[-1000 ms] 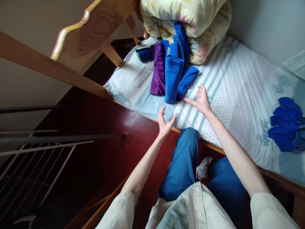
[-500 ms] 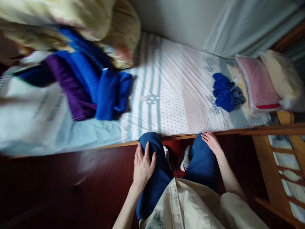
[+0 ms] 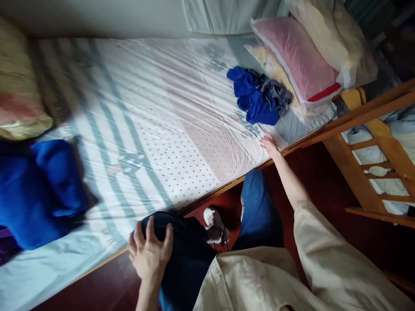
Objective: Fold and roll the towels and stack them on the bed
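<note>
My left hand (image 3: 148, 252) lies flat on my left knee in blue jeans, fingers spread, holding nothing. My right hand (image 3: 269, 143) stretches out to the bed's near edge, fingers flat on the striped sheet (image 3: 168, 112), a short way below a crumpled heap of blue and grey cloths (image 3: 257, 95). A pile of folded blue towels (image 3: 35, 190) lies at the left end of the bed, far from both hands and blurred.
A pink pillow (image 3: 296, 58) and a cream one (image 3: 333, 39) lean at the bed's right end. A rolled yellow quilt (image 3: 19, 99) sits at the far left. A wooden bed frame (image 3: 372, 142) stands to the right. Dark red floor lies below.
The view has swung right along the bed. My left hand dropped from the bed edge to my knee. My right hand left the towel pile, touched my knee, then reached towards the crumpled cloths.
</note>
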Available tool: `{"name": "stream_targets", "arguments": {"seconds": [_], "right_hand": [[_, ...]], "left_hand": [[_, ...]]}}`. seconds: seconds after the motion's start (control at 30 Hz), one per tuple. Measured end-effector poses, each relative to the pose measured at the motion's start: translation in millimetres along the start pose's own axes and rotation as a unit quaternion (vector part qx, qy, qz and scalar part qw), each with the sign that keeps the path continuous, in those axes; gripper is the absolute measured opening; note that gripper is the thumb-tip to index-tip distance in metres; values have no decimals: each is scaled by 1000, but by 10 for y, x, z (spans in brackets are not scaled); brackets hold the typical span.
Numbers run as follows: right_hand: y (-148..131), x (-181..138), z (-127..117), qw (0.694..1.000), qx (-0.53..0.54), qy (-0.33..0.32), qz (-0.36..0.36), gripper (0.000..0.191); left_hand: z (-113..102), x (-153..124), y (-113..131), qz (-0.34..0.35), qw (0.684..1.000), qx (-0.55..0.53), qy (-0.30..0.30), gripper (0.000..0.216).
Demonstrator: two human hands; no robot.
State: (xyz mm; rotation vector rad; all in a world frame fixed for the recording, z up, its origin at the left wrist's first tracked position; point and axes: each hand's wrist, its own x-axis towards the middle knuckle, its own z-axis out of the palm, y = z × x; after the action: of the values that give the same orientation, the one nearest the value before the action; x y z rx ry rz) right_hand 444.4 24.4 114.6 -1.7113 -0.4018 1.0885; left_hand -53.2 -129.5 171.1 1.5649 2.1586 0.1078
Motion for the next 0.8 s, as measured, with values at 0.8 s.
{"name": "stream_targets", "arguments": {"seconds": [0.8], "right_hand": [[-129, 247, -165, 985, -53, -31, -162, 71]], "left_hand": [[167, 40, -26, 17, 997, 22, 68, 72]]}}
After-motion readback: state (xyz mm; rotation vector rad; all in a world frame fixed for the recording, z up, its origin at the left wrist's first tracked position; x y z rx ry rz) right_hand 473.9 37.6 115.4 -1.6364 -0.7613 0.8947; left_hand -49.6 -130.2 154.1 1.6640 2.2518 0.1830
